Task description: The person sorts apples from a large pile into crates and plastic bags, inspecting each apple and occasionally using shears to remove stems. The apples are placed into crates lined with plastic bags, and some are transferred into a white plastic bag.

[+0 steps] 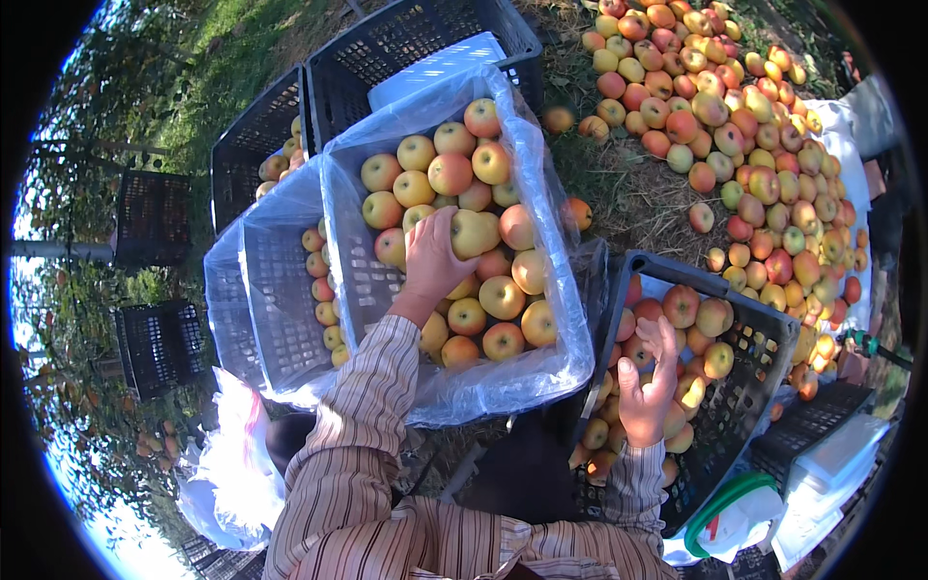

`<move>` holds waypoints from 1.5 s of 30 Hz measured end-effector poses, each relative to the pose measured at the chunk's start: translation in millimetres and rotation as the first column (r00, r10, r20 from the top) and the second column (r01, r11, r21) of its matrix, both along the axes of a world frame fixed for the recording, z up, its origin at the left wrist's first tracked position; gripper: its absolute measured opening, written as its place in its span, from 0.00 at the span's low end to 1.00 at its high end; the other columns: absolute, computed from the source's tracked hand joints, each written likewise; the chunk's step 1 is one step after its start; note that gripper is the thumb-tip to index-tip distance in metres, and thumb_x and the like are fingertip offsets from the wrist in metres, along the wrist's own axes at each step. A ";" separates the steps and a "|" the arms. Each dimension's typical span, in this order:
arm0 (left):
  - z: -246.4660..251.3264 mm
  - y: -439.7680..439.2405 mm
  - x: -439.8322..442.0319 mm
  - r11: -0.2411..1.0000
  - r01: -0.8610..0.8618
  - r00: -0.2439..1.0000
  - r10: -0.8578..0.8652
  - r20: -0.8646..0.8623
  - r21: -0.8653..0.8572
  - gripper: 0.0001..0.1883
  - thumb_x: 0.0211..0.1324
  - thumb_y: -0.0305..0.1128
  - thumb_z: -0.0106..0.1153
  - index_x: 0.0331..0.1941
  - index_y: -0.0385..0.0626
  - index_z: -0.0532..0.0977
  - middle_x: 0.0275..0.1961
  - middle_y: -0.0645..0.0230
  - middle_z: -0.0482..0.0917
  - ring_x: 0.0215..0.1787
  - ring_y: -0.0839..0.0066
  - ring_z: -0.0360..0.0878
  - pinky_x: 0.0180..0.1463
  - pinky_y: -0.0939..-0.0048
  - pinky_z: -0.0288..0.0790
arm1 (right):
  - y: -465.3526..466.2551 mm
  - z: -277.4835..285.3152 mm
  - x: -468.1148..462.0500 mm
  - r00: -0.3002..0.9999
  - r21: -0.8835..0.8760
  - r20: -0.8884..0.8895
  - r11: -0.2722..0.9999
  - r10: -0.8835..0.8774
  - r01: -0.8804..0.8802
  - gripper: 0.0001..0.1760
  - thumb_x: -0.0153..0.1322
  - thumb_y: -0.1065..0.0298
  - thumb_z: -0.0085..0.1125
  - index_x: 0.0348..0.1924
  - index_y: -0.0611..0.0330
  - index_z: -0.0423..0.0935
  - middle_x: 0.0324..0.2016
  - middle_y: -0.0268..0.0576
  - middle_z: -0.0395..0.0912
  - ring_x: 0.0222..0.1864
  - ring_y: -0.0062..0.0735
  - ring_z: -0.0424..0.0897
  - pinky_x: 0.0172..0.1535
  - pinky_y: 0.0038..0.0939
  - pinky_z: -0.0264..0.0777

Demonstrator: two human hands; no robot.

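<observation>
My left hand is over a black plastic crate lined with clear plastic film. Its thumb and fingers curl around a yellow apple, which sits among other apples of the layer there. Red-and-yellow apples fill much of this lined crate, and part of its slotted wall shows through the film on the left. To the right, my right hand hovers with thumb and fingers apart, nothing visible in it. Below it is a tilted black crate holding loose apples.
A large heap of apples lies on the grass and a white sheet at right. Another film-lined crate adjoins on the left. Black crates stand beyond. A green-rimmed bucket and white plastic bags are near my body.
</observation>
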State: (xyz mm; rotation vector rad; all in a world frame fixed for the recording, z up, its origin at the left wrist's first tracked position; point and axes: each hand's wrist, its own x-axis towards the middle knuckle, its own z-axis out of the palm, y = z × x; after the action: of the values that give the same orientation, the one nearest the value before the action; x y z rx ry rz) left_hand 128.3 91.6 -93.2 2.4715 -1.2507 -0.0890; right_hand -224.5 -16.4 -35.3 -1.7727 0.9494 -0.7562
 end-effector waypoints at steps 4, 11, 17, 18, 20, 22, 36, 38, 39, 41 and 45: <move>-26.5 -20.2 20.2 0.978 -0.042 0.997 0.026 0.079 0.206 0.50 0.45 0.45 0.80 0.72 0.46 0.64 0.70 0.62 0.70 0.75 0.60 0.65 0.76 0.49 0.55 | 4.3 -17.2 -24.2 0.998 -0.039 -0.064 0.999 0.007 -0.009 0.38 0.75 0.66 0.66 0.74 0.67 0.61 0.59 0.55 0.78 0.61 0.47 0.80 0.66 0.43 0.73; -75.7 -17.2 11.5 0.939 -0.141 0.951 0.040 0.308 0.315 0.57 0.50 0.47 0.78 0.79 0.47 0.54 0.78 0.64 0.60 0.82 0.61 0.54 0.80 0.38 0.47 | 8.3 -28.5 -74.5 0.973 -0.012 -0.222 0.998 -0.063 0.062 0.36 0.72 0.71 0.69 0.71 0.63 0.66 0.54 0.54 0.81 0.57 0.49 0.81 0.61 0.44 0.75; -70.2 -10.6 12.8 0.954 -0.020 0.943 -0.081 0.323 0.299 0.52 0.60 0.49 0.71 0.81 0.49 0.52 0.81 0.64 0.58 0.83 0.57 0.52 0.81 0.39 0.47 | 23.1 -39.6 -139.6 0.892 0.003 -0.441 0.994 -0.095 0.107 0.30 0.73 0.68 0.68 0.67 0.61 0.72 0.56 0.54 0.81 0.57 0.51 0.82 0.61 0.45 0.76; -66.9 -9.3 11.8 0.950 -0.011 0.942 -0.095 0.323 0.311 0.51 0.59 0.47 0.72 0.81 0.51 0.53 0.80 0.64 0.59 0.83 0.56 0.53 0.81 0.39 0.47 | 25.1 -43.8 -149.0 0.863 -0.055 -0.493 0.994 -0.114 0.099 0.29 0.73 0.66 0.67 0.66 0.61 0.72 0.56 0.55 0.80 0.57 0.53 0.81 0.60 0.46 0.76; -64.4 -9.2 9.5 0.947 0.000 0.944 -0.106 0.312 0.321 0.50 0.59 0.45 0.72 0.81 0.53 0.54 0.80 0.64 0.60 0.83 0.56 0.54 0.81 0.39 0.47 | 26.7 -47.6 -167.9 0.836 -0.105 -0.527 0.988 -0.153 0.114 0.28 0.74 0.62 0.66 0.65 0.61 0.73 0.56 0.57 0.80 0.57 0.58 0.80 0.61 0.49 0.74; -61.8 -7.3 11.7 0.950 0.003 0.950 -0.100 0.296 0.313 0.49 0.58 0.44 0.73 0.80 0.54 0.55 0.80 0.65 0.60 0.82 0.56 0.54 0.81 0.38 0.48 | 23.6 -47.1 -178.0 0.782 -0.041 -0.597 0.980 -0.179 0.193 0.29 0.73 0.62 0.67 0.65 0.61 0.73 0.56 0.58 0.80 0.58 0.59 0.79 0.62 0.49 0.74; 49.3 0.9 -54.4 0.970 0.238 0.947 -0.241 -0.211 -0.044 0.31 0.61 0.26 0.64 0.70 0.43 0.71 0.72 0.55 0.72 0.76 0.54 0.68 0.77 0.54 0.62 | 39.5 -74.0 -189.7 0.333 0.001 -0.936 0.948 -0.111 0.319 0.59 0.63 0.39 0.76 0.74 0.64 0.57 0.62 0.58 0.73 0.63 0.55 0.75 0.65 0.55 0.67; 64.0 -2.2 -76.8 0.968 0.240 0.924 -0.252 -0.287 -0.077 0.29 0.61 0.25 0.63 0.68 0.41 0.73 0.71 0.55 0.73 0.75 0.55 0.69 0.77 0.55 0.62 | 40.7 -91.3 -180.1 0.301 -0.074 -0.934 0.929 -0.191 0.361 0.61 0.61 0.37 0.77 0.74 0.63 0.57 0.61 0.59 0.74 0.62 0.57 0.75 0.65 0.53 0.67; 71.4 -4.5 -87.8 0.967 0.233 0.912 -0.254 -0.323 -0.104 0.28 0.60 0.24 0.62 0.66 0.40 0.74 0.70 0.54 0.74 0.75 0.55 0.70 0.77 0.56 0.62 | 40.1 -98.2 -176.7 0.289 -0.107 -0.930 0.919 -0.227 0.378 0.62 0.60 0.36 0.77 0.75 0.63 0.56 0.61 0.60 0.75 0.62 0.59 0.75 0.66 0.52 0.67; 80.7 -8.6 -102.5 0.959 0.246 0.883 -0.281 -0.375 -0.138 0.26 0.60 0.23 0.62 0.64 0.39 0.75 0.70 0.55 0.74 0.74 0.56 0.71 0.77 0.57 0.62 | 38.1 -104.4 -174.6 0.283 -0.113 -0.927 0.904 -0.245 0.413 0.62 0.59 0.38 0.79 0.75 0.63 0.56 0.60 0.60 0.75 0.62 0.59 0.75 0.66 0.53 0.67; 83.8 -13.8 -120.8 0.941 0.275 0.812 -0.337 -0.476 -0.197 0.23 0.59 0.22 0.61 0.60 0.37 0.77 0.68 0.54 0.76 0.72 0.56 0.72 0.76 0.59 0.63 | 42.0 -97.8 -182.2 0.461 -0.083 -0.833 0.893 -0.306 0.443 0.61 0.56 0.48 0.82 0.74 0.62 0.57 0.62 0.61 0.73 0.64 0.60 0.72 0.68 0.52 0.65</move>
State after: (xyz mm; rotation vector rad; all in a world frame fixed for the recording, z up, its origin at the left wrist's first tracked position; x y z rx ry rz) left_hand 7.5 77.8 -9.4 1.9341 -1.3457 -0.6824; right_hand -406.7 25.5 -133.1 -1.7901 2.0516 0.0031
